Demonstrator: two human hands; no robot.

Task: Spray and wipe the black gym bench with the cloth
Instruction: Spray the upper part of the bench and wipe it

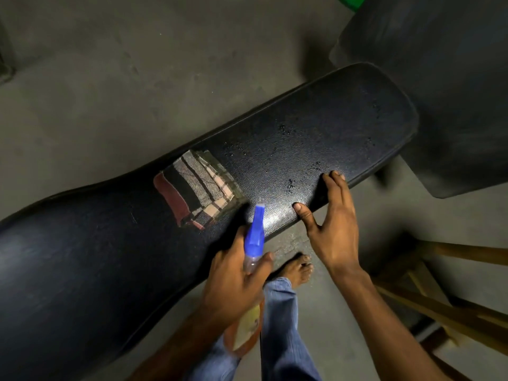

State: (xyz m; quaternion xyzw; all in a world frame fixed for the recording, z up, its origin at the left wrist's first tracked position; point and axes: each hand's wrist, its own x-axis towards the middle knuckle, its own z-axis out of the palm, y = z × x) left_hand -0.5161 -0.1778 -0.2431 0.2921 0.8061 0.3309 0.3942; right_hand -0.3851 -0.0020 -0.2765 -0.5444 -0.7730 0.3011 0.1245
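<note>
**Desk:** What have you got on the head view?

**Me:** I'm looking down on the black gym bench (288, 149), which runs from the lower left up to the upper right. Its pad has a pebbled skin, and I can see droplets scattered over the upper right half, toward that rounded end.

**Desk:** Where's the cloth?

**Me:** The cloth (198, 188) lies flat on the bench, about midway along it and nearer the far long edge. It's folded, striped and checked, with a dark red band at its left side. Neither hand touches it.

**Desk:** And the hands?

**Me:** The left hand (236, 281) is wrapped round the neck of the spray bottle (254, 259), at the near long edge of the bench. The blue nozzle points up the pad toward the wet end; the bottle body hangs below the hand, orange with a yellow label. The right hand (332, 224) is spread, fingers straight, fingertips resting on the near edge of the pad, thumb laid on the top surface. The two hands are apart, the right one further toward the rounded end.

**Desk:** Anything else around?

**Me:** A bare foot (298, 270) and blue jeans (277, 325) on the grey floor (110, 78) below the near edge, and wooden bars (453, 298) at the lower right.
</note>
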